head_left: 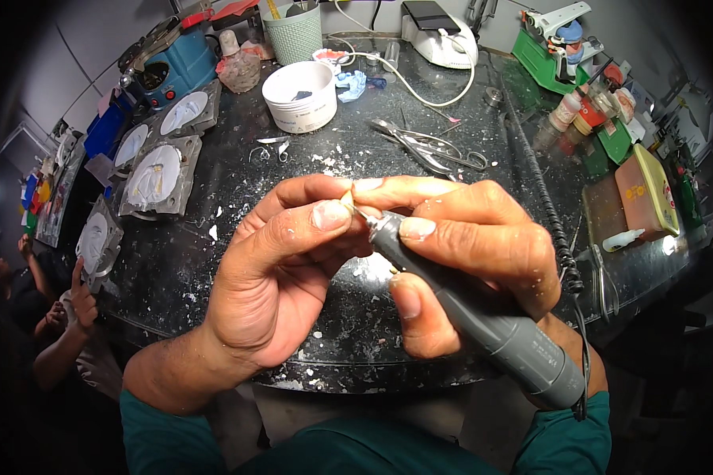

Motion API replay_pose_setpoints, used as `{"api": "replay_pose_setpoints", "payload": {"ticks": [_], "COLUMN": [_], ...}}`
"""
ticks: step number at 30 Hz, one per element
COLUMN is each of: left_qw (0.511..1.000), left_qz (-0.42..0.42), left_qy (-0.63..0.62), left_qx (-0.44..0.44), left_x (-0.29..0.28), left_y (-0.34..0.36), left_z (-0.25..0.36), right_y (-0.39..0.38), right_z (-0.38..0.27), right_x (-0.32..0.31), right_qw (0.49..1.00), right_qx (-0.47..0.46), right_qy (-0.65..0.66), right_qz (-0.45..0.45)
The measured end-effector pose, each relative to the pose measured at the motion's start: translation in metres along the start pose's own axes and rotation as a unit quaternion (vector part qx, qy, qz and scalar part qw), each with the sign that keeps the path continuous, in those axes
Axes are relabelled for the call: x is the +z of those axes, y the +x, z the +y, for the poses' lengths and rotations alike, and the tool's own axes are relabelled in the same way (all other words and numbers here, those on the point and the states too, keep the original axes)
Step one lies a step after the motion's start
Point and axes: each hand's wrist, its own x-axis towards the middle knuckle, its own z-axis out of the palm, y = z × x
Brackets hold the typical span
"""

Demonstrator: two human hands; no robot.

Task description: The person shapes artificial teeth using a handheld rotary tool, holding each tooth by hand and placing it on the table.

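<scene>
A small yellowish piece (346, 198) is pinched between the thumb and fingers of my left hand (277, 269), at the middle of the view. My right hand (479, 245) grips a grey rotary handpiece (503, 340), whose metal tip reaches the small piece. The fingertips of both hands are close around that tip and partly hide it and the piece. A coiled black cord (558, 249) runs along the right side beside my right hand.
Metal flasks with plaster (150, 178) stand left. Behind are a white tub (299, 95), pliers (416, 146) and a white device (440, 43). An open yellowish box (642, 190) sits right. Other people's hands (79, 305) show at far left. White debris speckles the dark bench (341, 348).
</scene>
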Motion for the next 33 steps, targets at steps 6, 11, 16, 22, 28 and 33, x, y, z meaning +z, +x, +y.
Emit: {"api": "replay_pose_setpoints", "payload": {"ticks": [6, 11, 16, 22, 28, 33], "left_qw": [1.0, 0.999, 1.0, 1.0, 0.993, 0.964], "left_qz": [-0.014, -0.023, -0.003, -0.007, -0.018, -0.034], "left_qy": [-0.021, -0.023, 0.002, 0.022, 0.089, 0.183], "left_qx": [-0.007, -0.001, 0.009, 0.02, 0.071, 0.19], "left_x": [0.001, 0.0, 0.0, 0.0, -0.001, 0.0], "left_y": [0.0, 0.0, -0.002, 0.001, 0.002, -0.001], "left_z": [0.0, 0.0, -0.001, 0.0, -0.001, -0.002], "right_y": [0.001, 0.001, 0.0, 0.003, 0.002, 0.004], "right_z": [-0.001, -0.003, 0.0, -0.003, -0.008, -0.019], "right_x": [0.001, -0.001, 0.0, 0.01, -0.004, -0.006], "right_qw": [1.0, 1.0, 1.0, 0.994, 0.999, 0.995], "right_qx": [0.001, 0.006, -0.004, 0.026, 0.045, 0.097], "right_qy": [-0.008, -0.003, 0.006, 0.008, -0.015, 0.0], "right_qz": [0.007, -0.001, -0.003, 0.107, -0.012, -0.009]}}
